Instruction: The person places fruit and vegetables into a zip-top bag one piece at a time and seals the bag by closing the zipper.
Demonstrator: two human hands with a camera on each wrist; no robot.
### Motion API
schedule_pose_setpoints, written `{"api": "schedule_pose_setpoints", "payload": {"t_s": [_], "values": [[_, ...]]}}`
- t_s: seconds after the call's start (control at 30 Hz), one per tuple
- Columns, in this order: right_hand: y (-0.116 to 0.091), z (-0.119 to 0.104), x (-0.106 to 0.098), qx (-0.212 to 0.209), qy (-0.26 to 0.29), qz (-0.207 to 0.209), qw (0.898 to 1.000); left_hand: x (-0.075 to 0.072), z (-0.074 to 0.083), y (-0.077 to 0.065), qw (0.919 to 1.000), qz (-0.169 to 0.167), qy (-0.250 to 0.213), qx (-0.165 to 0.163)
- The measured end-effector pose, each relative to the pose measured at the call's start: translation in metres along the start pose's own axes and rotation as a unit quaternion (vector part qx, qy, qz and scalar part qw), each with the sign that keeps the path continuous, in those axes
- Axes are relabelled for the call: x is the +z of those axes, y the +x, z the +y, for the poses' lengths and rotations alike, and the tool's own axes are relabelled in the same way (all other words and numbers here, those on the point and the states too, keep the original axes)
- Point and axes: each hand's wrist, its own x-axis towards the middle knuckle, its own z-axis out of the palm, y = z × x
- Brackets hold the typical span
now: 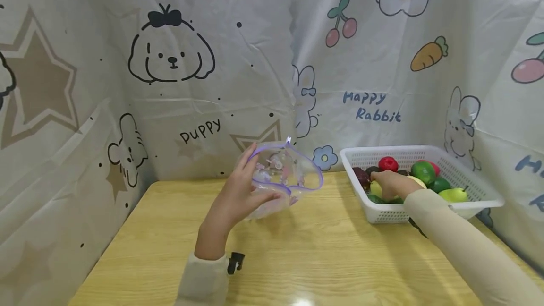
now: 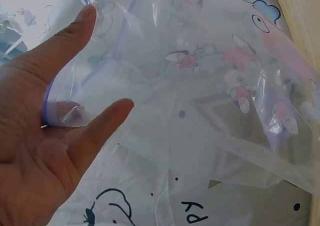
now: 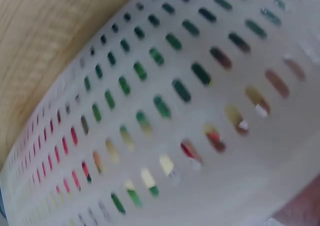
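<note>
A clear zip bag (image 1: pixel 278 169) with a purple rim and printed figures stands with its mouth apart above the table. My left hand (image 1: pixel 240 190) holds it by the left side of the rim, thumb along the front edge and fingers towards the back; the left wrist view shows the clear plastic (image 2: pixel 175 90) beside the spread thumb. My right hand (image 1: pixel 393 185) reaches down into a white slotted basket (image 1: pixel 433 214), among fruit and vegetables and against a yellow fruit (image 1: pixel 376 189). Its fingertips are partly hidden, and the right wrist view shows mostly the basket wall (image 3: pixel 165 105).
Around the right hand lie a red fruit (image 1: pixel 388 164), a green round one (image 1: pixel 423 172), a yellow-green pear (image 1: pixel 454 195) and a dark purple piece (image 1: pixel 361 177). The wooden table (image 1: pixel 306 259) meets a printed cloth (image 1: pixel 255 60) at the back and sides.
</note>
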Motion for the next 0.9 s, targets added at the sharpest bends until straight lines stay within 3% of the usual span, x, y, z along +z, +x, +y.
{"api": "schedule_pose_setpoints", "payload": {"t_s": [0.13,0.23,0.4,0.47,0.53,0.63,0.7,0.77,0.9], "values": [[-0.003,0.001,0.0,0.011,-0.004,0.067,0.998,0.003,0.0,-0.001,0.9988,0.029,0.039,0.009],[-0.008,0.0,-0.01,0.014,0.023,0.124,0.992,0.003,0.001,0.0,0.9964,0.052,0.067,0.009],[-0.023,-0.026,-0.048,-0.034,0.123,0.213,0.969,0.0,0.004,0.003,0.9946,0.063,0.082,0.004],[-0.033,-0.046,-0.063,-0.074,0.182,0.243,0.95,-0.002,0.006,0.004,0.9948,0.057,0.084,-0.003],[-0.041,-0.069,-0.073,-0.136,0.258,0.257,0.921,-0.002,0.007,0.004,0.9952,0.053,0.082,-0.004],[-0.048,-0.103,-0.073,-0.251,0.349,0.236,0.871,0.0,0.006,0.006,0.9961,0.05,0.072,0.006],[-0.048,-0.123,-0.067,-0.315,0.373,0.196,0.851,0.001,0.005,0.007,0.9964,0.05,0.066,0.018],[-0.044,-0.138,-0.059,-0.353,0.364,0.154,0.848,0.003,0.006,0.007,0.9967,0.049,0.06,0.025],[-0.036,-0.152,-0.046,-0.357,0.318,0.101,0.872,0.006,0.009,0.005,0.9979,0.043,0.044,0.018]]}}
